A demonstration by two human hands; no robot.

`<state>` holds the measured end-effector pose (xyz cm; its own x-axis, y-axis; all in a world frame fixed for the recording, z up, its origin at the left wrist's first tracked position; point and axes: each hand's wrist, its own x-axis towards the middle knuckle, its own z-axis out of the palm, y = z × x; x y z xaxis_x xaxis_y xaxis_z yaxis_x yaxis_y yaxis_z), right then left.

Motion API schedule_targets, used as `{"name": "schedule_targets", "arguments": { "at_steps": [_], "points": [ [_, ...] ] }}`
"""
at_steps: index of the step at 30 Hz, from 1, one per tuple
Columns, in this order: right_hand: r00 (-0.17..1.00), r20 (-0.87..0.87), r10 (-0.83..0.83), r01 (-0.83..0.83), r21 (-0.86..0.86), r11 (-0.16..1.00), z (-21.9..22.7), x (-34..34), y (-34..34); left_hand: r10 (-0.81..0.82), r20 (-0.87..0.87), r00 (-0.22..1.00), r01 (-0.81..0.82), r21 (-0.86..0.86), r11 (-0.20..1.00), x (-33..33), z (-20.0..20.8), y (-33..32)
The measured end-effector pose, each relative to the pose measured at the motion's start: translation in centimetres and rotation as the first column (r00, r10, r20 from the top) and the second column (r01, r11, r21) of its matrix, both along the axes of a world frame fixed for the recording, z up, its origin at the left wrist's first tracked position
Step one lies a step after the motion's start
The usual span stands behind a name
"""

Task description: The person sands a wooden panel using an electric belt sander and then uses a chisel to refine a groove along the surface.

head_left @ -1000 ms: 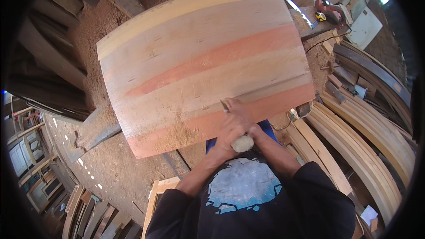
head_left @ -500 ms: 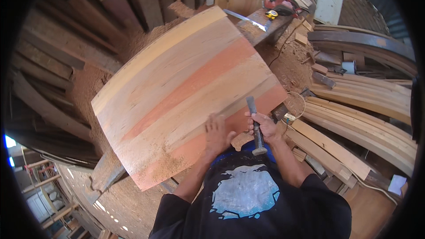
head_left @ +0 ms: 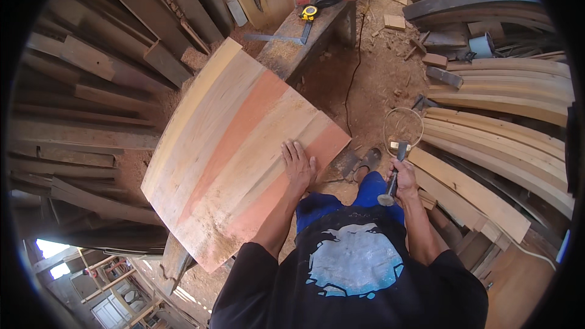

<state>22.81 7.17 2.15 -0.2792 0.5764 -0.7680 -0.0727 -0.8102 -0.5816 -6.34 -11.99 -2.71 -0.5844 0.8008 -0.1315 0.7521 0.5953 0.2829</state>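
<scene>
Head-worn fisheye, steeply downward, close.

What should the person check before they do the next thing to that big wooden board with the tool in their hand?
1. Left hand flat on the glued wooden panel: ok.
2. Right hand gripping the chisel firmly: ok, fingers wrapped round the handle.
3. Chisel tip kept away from the left hand: ok, the hands are well apart.
4. Panel resting steadily on the bench: cannot tell, its supports are hidden.
5. Floor by the sandalled foot: not ok, a power cord, offcuts and planks lie close by.
6. Chisel edge sharp: cannot tell, too small.
</scene>
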Motion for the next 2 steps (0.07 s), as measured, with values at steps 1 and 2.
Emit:
{"name": "schedule_targets", "arguments": {
  "at_steps": [1, 2],
  "points": [
    [0.999, 0.025, 0.032, -0.031, -0.039, 0.999, -1.1, 1.1, 1.2, 0.047, -0.008, 0.999, -0.047, -0.008, 0.999, 0.4, -0.1, 1.5],
    [0.997, 0.053, 0.063, -0.059, -0.077, 0.995, -1.4, 2.1, 2.5, 0.083, -0.004, 0.997, -0.083, -0.019, 0.996, 0.9, -0.2, 3.1]
  ]
}}
